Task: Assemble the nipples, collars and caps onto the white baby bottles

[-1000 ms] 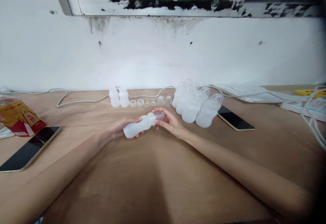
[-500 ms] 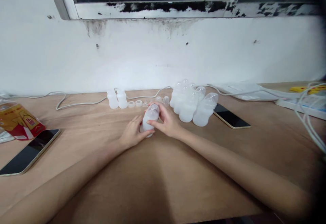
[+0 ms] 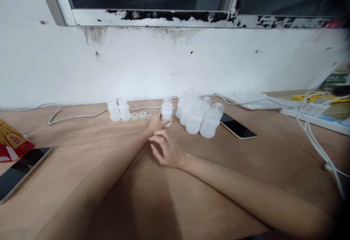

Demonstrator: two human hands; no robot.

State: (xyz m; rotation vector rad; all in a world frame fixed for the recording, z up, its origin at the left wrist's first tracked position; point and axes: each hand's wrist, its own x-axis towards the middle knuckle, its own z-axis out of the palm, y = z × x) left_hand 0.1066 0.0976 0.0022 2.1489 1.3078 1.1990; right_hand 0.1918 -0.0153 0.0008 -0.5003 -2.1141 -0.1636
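My left hand (image 3: 158,122) grips a frosted white baby bottle (image 3: 167,110) with a clear dome cap, upright beside a cluster of similar capped bottles (image 3: 194,119). Nearer to me, my right hand (image 3: 168,149) holds nothing, its fingers loosely curled and apart, close to my left wrist. Left of the held bottle lie two ring collars (image 3: 142,114) and a clear nipple (image 3: 150,115); the bottle and my hand hide most of the other small clear parts. Two uncapped bottles (image 3: 124,110) stand at the row's left end.
A phone (image 3: 238,126) lies right of the cluster, another phone (image 3: 23,170) at the left by a red and yellow carton (image 3: 12,141). A grey cable (image 3: 79,117) runs along the wall. White cords (image 3: 311,138) and a power strip (image 3: 317,118) are at the right.
The capped bottle went from both hands, tilted, to upright in my left hand, farther back near the cluster. My right hand let go and drew back toward me. The view shifted slightly right.
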